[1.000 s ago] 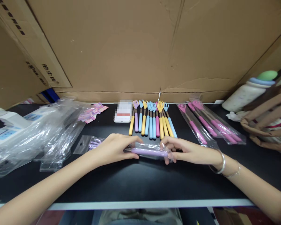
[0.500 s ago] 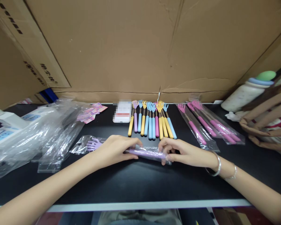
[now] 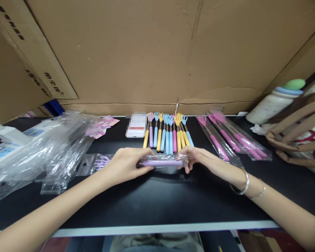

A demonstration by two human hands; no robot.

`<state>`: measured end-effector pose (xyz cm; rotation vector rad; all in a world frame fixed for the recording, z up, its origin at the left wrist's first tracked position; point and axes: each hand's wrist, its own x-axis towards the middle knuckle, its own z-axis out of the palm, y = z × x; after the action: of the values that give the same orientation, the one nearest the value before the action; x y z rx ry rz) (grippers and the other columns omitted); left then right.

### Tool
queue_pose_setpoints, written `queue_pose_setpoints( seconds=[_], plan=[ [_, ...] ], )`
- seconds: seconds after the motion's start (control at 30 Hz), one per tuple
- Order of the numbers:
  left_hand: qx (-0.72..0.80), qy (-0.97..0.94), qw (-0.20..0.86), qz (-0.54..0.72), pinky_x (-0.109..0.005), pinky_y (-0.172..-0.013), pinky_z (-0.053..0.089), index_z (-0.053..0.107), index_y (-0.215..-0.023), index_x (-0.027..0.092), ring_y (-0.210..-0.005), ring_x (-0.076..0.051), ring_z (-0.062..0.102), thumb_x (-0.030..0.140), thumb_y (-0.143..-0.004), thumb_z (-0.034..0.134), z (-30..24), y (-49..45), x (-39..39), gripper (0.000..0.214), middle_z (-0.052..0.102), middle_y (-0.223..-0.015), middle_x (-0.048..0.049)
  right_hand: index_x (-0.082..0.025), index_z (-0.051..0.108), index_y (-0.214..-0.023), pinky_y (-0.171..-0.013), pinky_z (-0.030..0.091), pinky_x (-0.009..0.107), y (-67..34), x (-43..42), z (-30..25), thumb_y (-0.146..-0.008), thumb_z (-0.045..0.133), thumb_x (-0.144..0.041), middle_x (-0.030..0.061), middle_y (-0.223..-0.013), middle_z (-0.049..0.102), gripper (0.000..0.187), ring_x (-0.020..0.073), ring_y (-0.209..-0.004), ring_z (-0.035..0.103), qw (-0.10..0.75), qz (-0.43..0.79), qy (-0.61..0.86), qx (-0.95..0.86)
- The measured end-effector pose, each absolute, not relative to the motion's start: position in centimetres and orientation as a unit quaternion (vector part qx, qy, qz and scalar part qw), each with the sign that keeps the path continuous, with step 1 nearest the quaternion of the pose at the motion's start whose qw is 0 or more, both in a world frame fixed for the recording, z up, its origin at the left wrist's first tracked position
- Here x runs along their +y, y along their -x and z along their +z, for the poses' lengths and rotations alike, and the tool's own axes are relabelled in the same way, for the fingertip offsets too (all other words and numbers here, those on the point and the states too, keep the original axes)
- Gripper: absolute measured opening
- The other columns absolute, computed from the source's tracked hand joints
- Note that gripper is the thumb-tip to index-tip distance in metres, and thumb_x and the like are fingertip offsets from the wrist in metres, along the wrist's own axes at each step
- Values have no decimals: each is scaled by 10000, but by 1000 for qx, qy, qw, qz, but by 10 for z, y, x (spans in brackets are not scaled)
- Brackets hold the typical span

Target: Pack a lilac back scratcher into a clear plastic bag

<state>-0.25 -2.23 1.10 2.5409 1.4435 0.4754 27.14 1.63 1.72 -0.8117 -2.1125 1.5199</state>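
Black table (image 3: 157,199): two hands, one purple scratcher (image 3: 161,163).

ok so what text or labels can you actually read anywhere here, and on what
Black print on the cardboard box at left: slanted characters, too skewed to read.
Bold black marks on the cardboard flap at top left: unreadable.
White card beside the row of back scratchers: a red band, its text blurred out.
Pink slips behind the plastic bags: too small to read.
The bagged purple scratcher held by the left hand and right hand shows no print.
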Motion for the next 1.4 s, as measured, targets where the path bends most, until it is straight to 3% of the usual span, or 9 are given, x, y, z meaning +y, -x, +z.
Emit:
queue_pose_setpoints(
  seconds=[0.2, 0.47, 0.77, 0.93, 1.17, 1.4],
  plan=[
    [508, -842, 102, 150, -195, -569, 321, 564, -1043, 289, -632, -131, 588, 398, -787, 631, 13, 0, -23, 286, 645, -753, 56, -150, 550, -890, -679, 476, 257, -266, 16, 14, -830, 610, -402, 9, -809, 578, 266, 100, -656, 574, 235, 529, 333, -744],
    [506, -835, 179, 123, -206, -614, 351, 532, -1104, 319, -681, -138, 593, 516, -805, 586, 18, 1, -23, 362, 645, -795, 62, -163, 535, -861, -628, 477, 255, -267, 21, 10, -854, 584, -363, 29, -790, 636, 206, 115, -674, 582, 281, 530, 326, -731],
    [488, -848, 196, 62, -212, -598, 363, 574, -1135, 286, -658, -155, 595, 491, -875, 461, 31, 3, -25, 350, 636, -715, 24, -148, 540, -892, -624, 474, 266, -269, 24, 9, -855, 576, -393, 42, -755, 653, 250, 123, -659, 588, 268, 528, 334, -733],
    [476, -856, 182, 85, -200, -580, 370, 595, -1119, 301, -658, -146, 604, 424, -849, 522, 32, 3, -27, 305, 645, -731, 34, -134, 578, -867, -632, 483, 274, -268, 23, 14, -820, 614, -405, 44, -790, 631, 277, 114, -649, 564, 281, 503, 349, -739],
    [449, -879, 80, 141, -188, -609, 391, 615, -1040, 268, -744, -126, 604, 307, -835, 570, 54, 1, -26, 214, 662, -864, 27, -151, 612, -846, -693, 505, 288, -272, 12, 44, -842, 599, -373, 55, -826, 649, 223, 155, -750, 620, 333, 405, 339, -781],
    [345, -892, -116, 266, -211, -650, 413, 605, -986, 205, -806, -135, 570, 311, -916, 501, 75, -14, -9, 165, 639, -862, -6, -233, 605, -881, -709, 557, 317, -282, -11, 70, -857, 593, -222, 22, -839, 683, 29, 178, -792, 670, 492, 200, 299, -793]
  ],
)
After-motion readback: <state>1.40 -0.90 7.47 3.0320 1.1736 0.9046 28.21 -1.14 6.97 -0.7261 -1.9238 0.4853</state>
